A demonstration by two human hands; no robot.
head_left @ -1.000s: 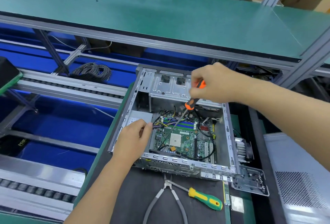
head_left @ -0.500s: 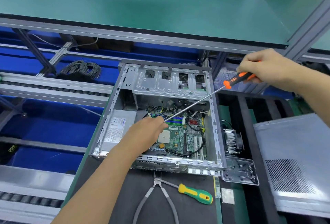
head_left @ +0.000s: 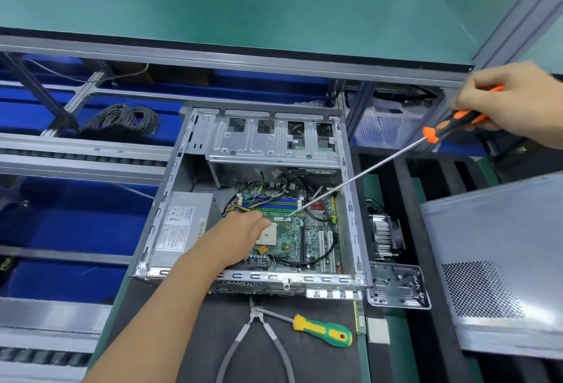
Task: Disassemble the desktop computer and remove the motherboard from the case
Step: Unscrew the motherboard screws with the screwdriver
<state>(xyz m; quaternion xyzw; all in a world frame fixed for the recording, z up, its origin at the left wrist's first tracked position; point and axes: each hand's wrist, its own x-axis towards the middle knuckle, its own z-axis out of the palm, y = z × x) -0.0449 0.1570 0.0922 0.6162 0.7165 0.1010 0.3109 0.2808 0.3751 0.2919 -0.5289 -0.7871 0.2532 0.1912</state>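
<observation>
An open silver computer case (head_left: 353, 218) lies flat on the dark mat. Inside it sits the green motherboard (head_left: 300, 231), with black cables over it and a grey power supply (head_left: 179, 224) to its left. My left hand (head_left: 243, 231) reaches into the case and rests on the board near the CPU socket; what its fingertips touch is hidden. My right hand (head_left: 511, 102) grips the orange-and-black handle of a long screwdriver (head_left: 365, 173) up at the right, outside the case. Its thin shaft slants down-left, the tip close to the board beside my left hand.
Grey-handled pliers (head_left: 259, 334) and a green-and-yellow screwdriver (head_left: 323, 329) lie in front of the case. A heatsink with fan (head_left: 385, 236), a plastic bracket (head_left: 399, 286) and the perforated side panel (head_left: 499, 266) lie to the right. A green shelf (head_left: 243, 10) overhangs behind.
My right hand has swung the screwdriver up and right, out of the case, so the shaft now slants. My left hand moved from the power supply onto the motherboard.
</observation>
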